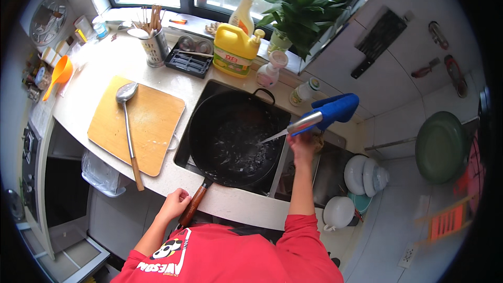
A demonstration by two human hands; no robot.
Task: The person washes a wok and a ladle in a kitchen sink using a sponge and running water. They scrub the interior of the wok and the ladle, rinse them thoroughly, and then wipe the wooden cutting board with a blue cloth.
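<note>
A black wok [236, 141] sits in the sink [212, 88], its brown wooden handle [193, 207] pointing toward me over the counter's front edge. Water runs from the metal faucet [305, 123] into the wok, which has frothy water at its bottom. Over the faucet hangs a blue cloth [338, 109]. My left hand [175, 203] is loosely curled just left of the wok handle, with nothing visible in it. Beneath the faucet, my right hand [302, 149] is raised and blurred, so its grip cannot be made out.
A ladle [128, 126] lies across the wooden cutting board [157, 115] on the left. Behind the sink stand a yellow jug [233, 52], a pump bottle [270, 71] and a potted plant [301, 2]. White bowls [361, 173] are stacked at right. A cleaver [381, 39] hangs on the wall.
</note>
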